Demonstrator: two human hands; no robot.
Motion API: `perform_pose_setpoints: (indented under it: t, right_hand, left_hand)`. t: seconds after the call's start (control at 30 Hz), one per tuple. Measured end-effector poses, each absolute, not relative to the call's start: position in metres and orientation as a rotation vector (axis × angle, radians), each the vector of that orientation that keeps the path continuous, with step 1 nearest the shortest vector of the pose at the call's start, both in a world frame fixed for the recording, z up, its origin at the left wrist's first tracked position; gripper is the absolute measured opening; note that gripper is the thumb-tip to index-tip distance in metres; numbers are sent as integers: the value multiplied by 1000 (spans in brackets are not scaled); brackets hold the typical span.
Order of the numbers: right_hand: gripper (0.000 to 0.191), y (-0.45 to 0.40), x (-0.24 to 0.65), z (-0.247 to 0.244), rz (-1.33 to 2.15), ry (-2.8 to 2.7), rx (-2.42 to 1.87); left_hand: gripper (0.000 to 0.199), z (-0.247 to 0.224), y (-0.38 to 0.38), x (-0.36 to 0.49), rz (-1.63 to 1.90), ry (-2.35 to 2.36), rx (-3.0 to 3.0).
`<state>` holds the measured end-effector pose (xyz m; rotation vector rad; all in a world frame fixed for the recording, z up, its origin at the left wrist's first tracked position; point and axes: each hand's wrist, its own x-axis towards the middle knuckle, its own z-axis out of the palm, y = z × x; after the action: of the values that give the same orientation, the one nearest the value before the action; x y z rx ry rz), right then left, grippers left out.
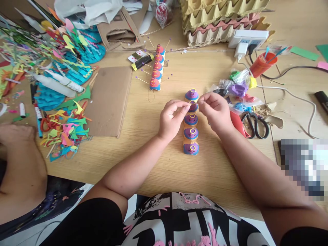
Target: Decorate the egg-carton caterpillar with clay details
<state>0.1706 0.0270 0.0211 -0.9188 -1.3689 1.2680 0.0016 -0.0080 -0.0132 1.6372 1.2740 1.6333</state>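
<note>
A painted egg-carton strip point(191, 134) stands lengthwise on the table in front of me, its several purple and blue domes bearing yellow rings. Over its left edge, near the second dome from the far end, my left hand point(173, 119) pinches thumb and forefinger together. My right hand point(214, 111) is closed too, its fingertips drawn together just right of the same dome. Whatever sits in either pinch is too small to make out. Farther back is a second egg-carton strip point(157, 68), red and blue, with purple-tipped sticks on both sides.
A cardboard sheet point(107, 100), coloured paper scraps point(69, 131) and glue bottles point(55, 83) lie left. On the right are black-handled scissors point(256, 125), clay packets point(239, 87), an orange cup point(263, 65) and a power strip point(248, 38). Egg trays point(220, 20) stand behind. Another person's arm point(22, 160) rests at left.
</note>
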Motion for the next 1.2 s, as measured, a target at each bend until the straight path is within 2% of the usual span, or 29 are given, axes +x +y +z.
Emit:
perform_pose_setpoints:
  t: [0.17, 0.37, 0.8, 1.07, 1.2]
  right_hand:
    - [24, 41, 180, 17, 1418, -1181, -930]
    - [16, 43, 182, 14, 1563, -1059, -884]
    - [14, 51, 187, 10, 1656, -890, -856]
    - [19, 51, 190, 18, 1689, -863, -913]
    - [20, 49, 187, 21, 1724, -806, -931]
  left_hand:
    - [42, -20, -3, 3, 1583, 1234, 1393]
    - [34, -7, -5, 5, 1560, 1194, 1047]
    - [15, 1, -4, 8, 1591, 1190, 823]
    - [28, -3, -5, 8, 1622, 1134, 890]
    - [27, -2, -6, 9, 1649, 1108, 892]
